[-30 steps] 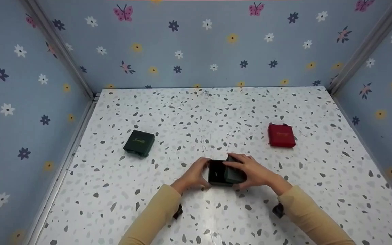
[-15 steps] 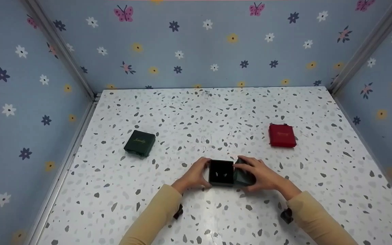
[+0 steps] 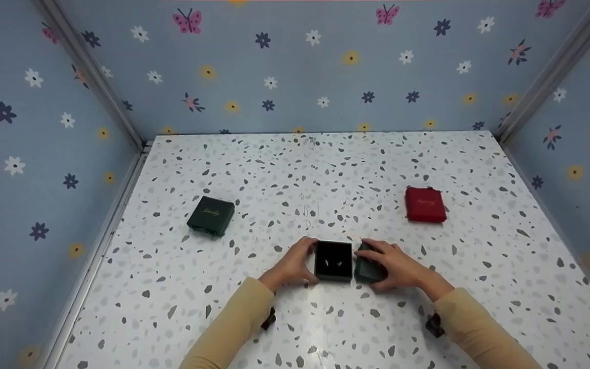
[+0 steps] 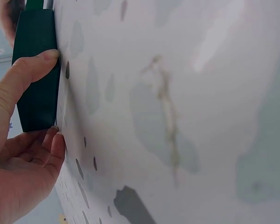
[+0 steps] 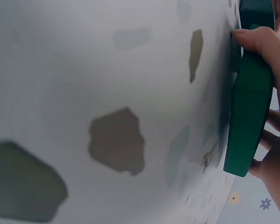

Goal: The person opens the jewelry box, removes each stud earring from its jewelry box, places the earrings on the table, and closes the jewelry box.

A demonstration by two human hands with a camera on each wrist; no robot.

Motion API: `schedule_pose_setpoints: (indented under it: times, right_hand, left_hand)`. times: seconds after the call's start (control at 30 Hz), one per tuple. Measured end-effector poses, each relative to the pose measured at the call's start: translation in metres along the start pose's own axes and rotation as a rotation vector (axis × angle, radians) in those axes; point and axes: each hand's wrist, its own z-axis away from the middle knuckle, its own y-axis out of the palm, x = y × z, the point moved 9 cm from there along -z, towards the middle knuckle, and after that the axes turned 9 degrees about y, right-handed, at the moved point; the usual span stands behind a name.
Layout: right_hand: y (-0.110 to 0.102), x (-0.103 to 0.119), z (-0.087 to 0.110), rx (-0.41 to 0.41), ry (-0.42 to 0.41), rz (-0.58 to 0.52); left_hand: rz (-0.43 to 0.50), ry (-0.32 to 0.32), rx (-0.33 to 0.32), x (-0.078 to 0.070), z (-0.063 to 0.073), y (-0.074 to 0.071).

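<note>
In the head view an uncovered dark green jewellery box [image 3: 333,277] sits on the table, its inside lined in black. Two small silvery pieces [image 3: 339,264], like earrings, show on the lining. My left hand [image 3: 293,262] grips the box by its left side; the left wrist view has the thumb [image 4: 35,67] along its green wall. Just right of the box, my right hand [image 3: 399,266] holds the matching green lid [image 3: 366,269] between thumb and fingers. In the right wrist view this lid [image 5: 249,109] is tilted, close over the table.
A closed green box [image 3: 211,215] with gold lettering lies farther back on the left. At the back right lies a closed red box [image 3: 425,205]. The speckled white table [image 3: 274,169] is bounded by blue flowered walls [image 3: 295,66] at the back and both sides.
My right hand has drawn the lid off the box to the right and lowered it beside it, baring the black lining and silvery pieces. My left hand keeps its place on the box.
</note>
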Motion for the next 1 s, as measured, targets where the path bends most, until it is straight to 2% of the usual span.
schedule_pose_setpoints:
  times: [0.47, 0.77, 1.0]
  right_hand:
    - [0.0042, -0.0032, -0.0011, 0.001, 0.000, 0.001]
    - [0.0033, -0.0010, -0.0012, 0.014, 0.006, -0.044]
    - [-0.0046, 0.0050, -0.0018, -0.047, -0.034, -0.068]
  left_hand:
    - [-0.017, -0.010, 0.022, 0.0008, -0.0009, 0.0010]
    - [-0.003, -0.015, 0.008, 0.0013, -0.0006, 0.0007]
    - [0.009, -0.003, -0.003, 0.0017, -0.0006, 0.0000]
